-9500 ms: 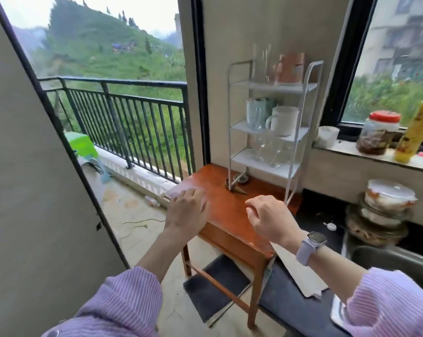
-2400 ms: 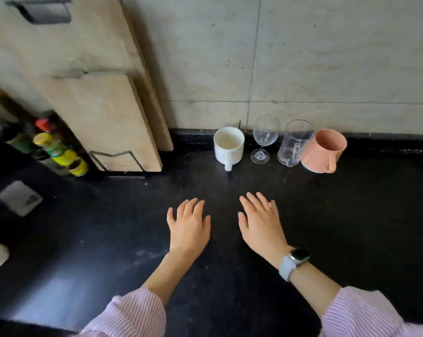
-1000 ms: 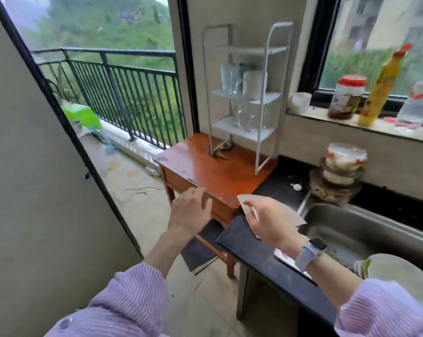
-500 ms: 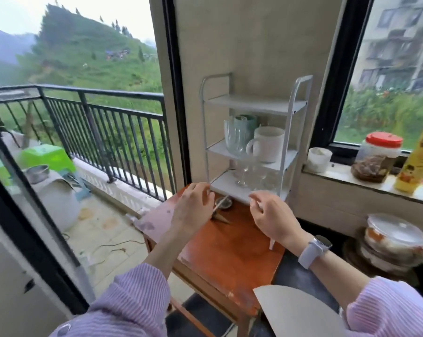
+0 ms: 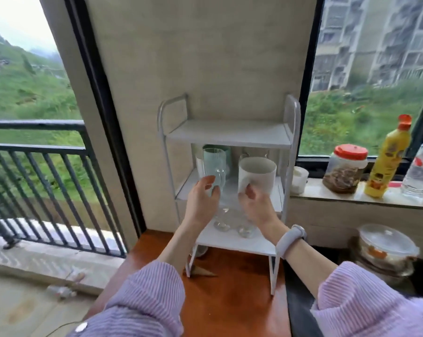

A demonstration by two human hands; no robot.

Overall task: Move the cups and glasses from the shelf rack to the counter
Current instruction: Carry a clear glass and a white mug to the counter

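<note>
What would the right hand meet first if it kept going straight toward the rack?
The white mug on the middle shelf: the right hand already reaches its lower side near the handle, though actual contact is unclear.

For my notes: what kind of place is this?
Probably a home kitchen beside a balcony: a white shelf rack with mugs and glasses, food jar and bottles on the windowsill, balcony railing outside.

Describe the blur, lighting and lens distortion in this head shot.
Head view: soft daylight from both windows, no hard shadows; wide-angle bending curves the rack posts and window frames; the clear glass and the stemware below are hazy, hard to outline; the hands show slight motion blur.
</note>
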